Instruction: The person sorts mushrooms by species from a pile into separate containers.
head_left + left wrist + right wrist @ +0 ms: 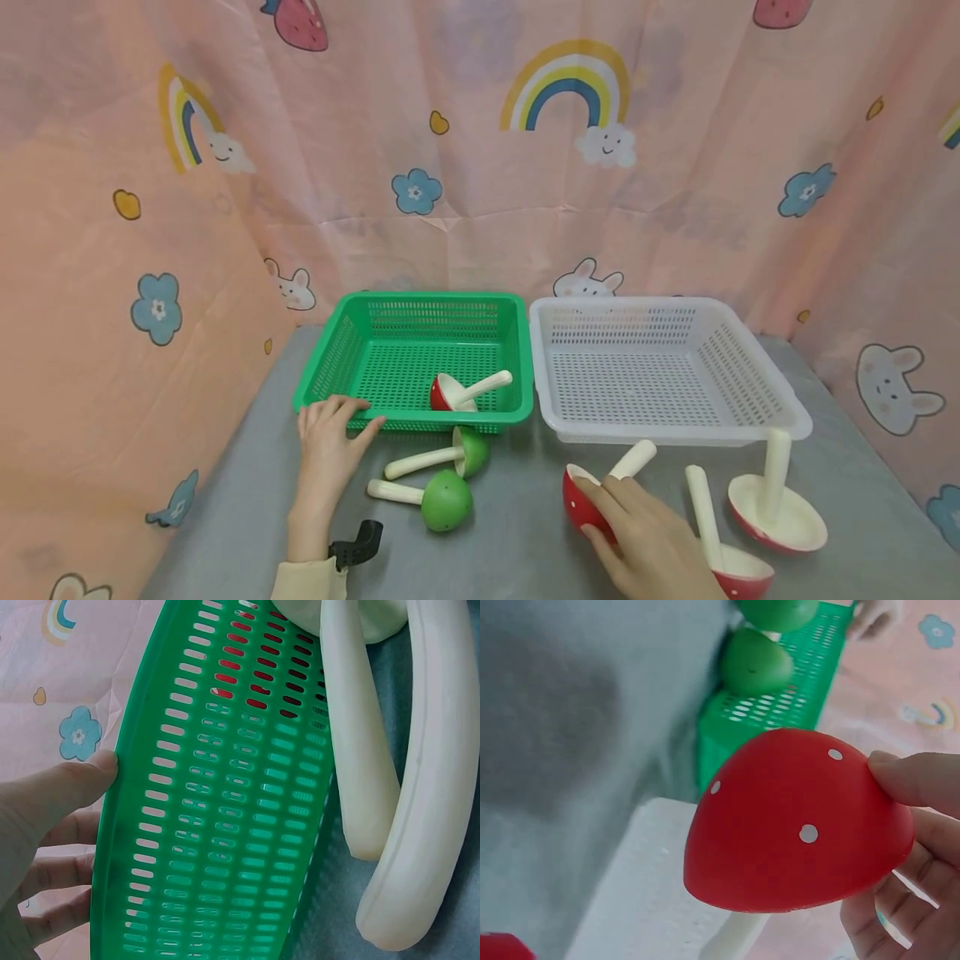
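My right hand (pixel 648 533) grips a red toy mushroom (pixel 577 502) by its white-dotted cap, above the grey table; its pale stem slants up and right. In the right wrist view the thumb lies on the red cap (pixel 795 825), with the other fingers around its edge. My left hand (pixel 330 450) holds the front rim of the green basket (pixel 412 417) near its left corner, thumb and fingers on either side of the rim. Inside that basket lies another red mushroom (pixel 450 392). Two green mushrooms (pixel 446 500) lie just in front of it.
A white basket (pixel 675 433) stands to the right of the green one. Two more red-capped mushrooms (pixel 780 517) lie cap-down at the right, beside my right hand. A patterned pink curtain (pixel 465 242) hangs behind and at the sides of the grey table (pixel 510 550).
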`<state>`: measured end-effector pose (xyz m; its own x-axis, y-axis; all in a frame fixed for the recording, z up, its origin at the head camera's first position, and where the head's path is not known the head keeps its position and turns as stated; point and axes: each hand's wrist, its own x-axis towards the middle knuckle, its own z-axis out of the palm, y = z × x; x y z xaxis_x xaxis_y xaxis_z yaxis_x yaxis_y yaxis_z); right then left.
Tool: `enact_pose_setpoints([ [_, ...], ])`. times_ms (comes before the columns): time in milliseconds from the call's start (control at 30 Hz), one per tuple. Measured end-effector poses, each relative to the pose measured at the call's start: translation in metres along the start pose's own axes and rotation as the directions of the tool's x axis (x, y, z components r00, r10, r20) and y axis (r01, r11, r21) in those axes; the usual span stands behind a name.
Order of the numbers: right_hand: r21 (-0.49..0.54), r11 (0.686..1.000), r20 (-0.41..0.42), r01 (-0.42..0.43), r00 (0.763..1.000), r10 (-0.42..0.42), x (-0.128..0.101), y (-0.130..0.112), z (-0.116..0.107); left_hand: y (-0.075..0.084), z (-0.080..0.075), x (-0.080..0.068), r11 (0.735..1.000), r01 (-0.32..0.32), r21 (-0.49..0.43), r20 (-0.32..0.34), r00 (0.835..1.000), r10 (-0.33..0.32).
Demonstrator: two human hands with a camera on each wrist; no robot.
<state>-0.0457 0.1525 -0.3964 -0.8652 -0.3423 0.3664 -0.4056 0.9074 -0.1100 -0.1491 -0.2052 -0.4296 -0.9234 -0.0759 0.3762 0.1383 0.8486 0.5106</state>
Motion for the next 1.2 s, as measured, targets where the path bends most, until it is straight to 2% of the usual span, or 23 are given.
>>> enact_pose_setpoints([
  [100,0.004,0.999,0.051,-0.04,0.998,0.04,0.004,-0.001,-0.012,0.0,0.0,0.0,1.0,0.004,-0.001,0.009,1.0,-0.004],
  [167,0.006,0.999,0.056,-0.044,0.998,0.043,0.006,0.001,-0.019,0.001,0.0,0.001,1.0,0.004,0.0,0.009,1.0,-0.004],
  [367,0.017,1.0,0.008,0.012,1.0,-0.013,0.017,0.009,-0.038,0.001,-0.001,0.001,1.0,0.001,0.0,0.002,1.0,-0.001],
  [500,0.01,0.996,-0.062,0.091,0.994,-0.09,0.027,0.014,-0.043,0.001,-0.001,0.001,1.0,-0.007,0.001,-0.005,1.0,0.007],
  [700,0.004,0.98,-0.155,0.199,0.968,-0.196,0.05,0.017,-0.041,0.0,-0.001,0.001,1.0,-0.021,0.005,-0.039,0.999,0.021],
  [833,0.034,0.96,-0.213,0.279,0.94,-0.266,0.067,0.018,-0.033,0.0,-0.001,0.0,1.0,-0.021,0.014,-0.039,0.999,0.022],
  [1000,0.075,0.937,-0.233,0.34,0.92,-0.315,0.086,0.017,-0.023,0.001,-0.001,0.0,1.0,-0.023,0.016,-0.035,0.999,0.024],
  [1100,0.084,0.931,-0.234,0.356,0.915,-0.329,0.096,0.016,-0.019,0.001,0.0,0.0,1.0,-0.024,0.014,-0.034,0.999,0.024],
  [1200,0.097,0.931,-0.218,0.353,0.92,-0.326,0.106,0.014,-0.017,0.002,0.0,0.0,1.0,-0.022,0.011,-0.031,0.999,0.023],
])
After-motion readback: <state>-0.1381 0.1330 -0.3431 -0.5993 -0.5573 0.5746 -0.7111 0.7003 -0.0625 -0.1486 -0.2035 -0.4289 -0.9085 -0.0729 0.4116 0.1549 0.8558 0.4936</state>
